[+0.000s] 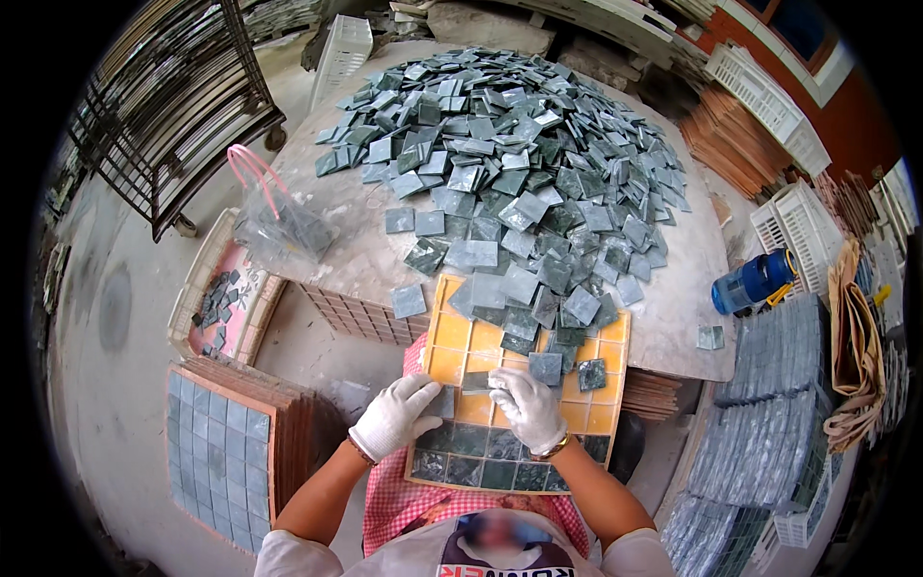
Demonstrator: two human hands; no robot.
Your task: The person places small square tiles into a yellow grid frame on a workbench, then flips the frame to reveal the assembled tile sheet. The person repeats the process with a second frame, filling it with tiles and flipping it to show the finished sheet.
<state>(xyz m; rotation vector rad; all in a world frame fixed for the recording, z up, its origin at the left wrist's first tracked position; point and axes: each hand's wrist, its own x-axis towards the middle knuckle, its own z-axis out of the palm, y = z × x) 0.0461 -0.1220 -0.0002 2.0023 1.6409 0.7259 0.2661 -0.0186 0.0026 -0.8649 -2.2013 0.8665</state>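
My left hand (pixel 394 418), in a white glove, closes its fingers on a grey-green square stone tile (pixel 441 402) at the left side of a yellow gridded tray (pixel 448 332). Also gloved, my right hand (pixel 531 409) has its fingers drawn together by another tile (pixel 476 382); its fingertips partly hide the contact. The tray lies tilted from the table edge toward my lap. Dark green tiles (pixel 500 444) fill the grid squares nearest me. Loose tiles (pixel 546 367) spill over the tray's far part from a large tile heap (pixel 519 144).
A blue bottle (pixel 755 281) stands at the table's right edge. Stacked tile sheets (pixel 769 423) rise at the right, and a stack of tile-covered boards (pixel 219 442) at the left. A plastic bag (pixel 284 229) and a bin of tile pieces (pixel 207 332) are on the left.
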